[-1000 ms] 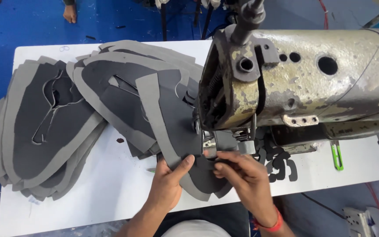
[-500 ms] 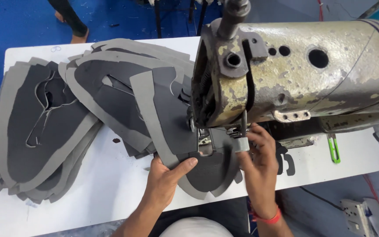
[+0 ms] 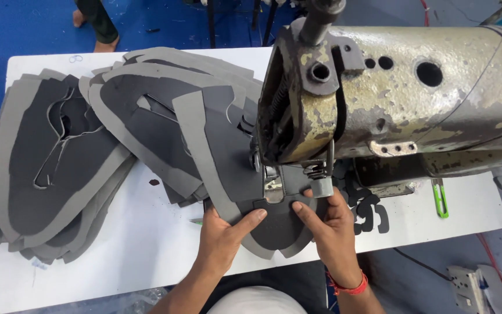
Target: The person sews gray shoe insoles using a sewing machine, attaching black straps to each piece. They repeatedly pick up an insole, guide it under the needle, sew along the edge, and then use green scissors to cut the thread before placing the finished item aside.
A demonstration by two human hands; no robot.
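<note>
Left hand (image 3: 223, 235) and right hand (image 3: 327, 224) press flat, fingers open, on the grey shoe piece (image 3: 236, 168); sewing machine (image 3: 390, 99) at twelve o'clock.

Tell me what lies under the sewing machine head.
Under the machine head a dark grey shoe piece lies flat, pinned by the left hand and right hand. The needle point and the piece's far edge are hidden by the head.

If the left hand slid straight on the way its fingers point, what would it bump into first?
Probably the small metal presser foot under the sewing machine head. The left hand lies flat on the dark grey shoe piece, fingers aimed up-right towards it; depth is hard to judge.
</note>
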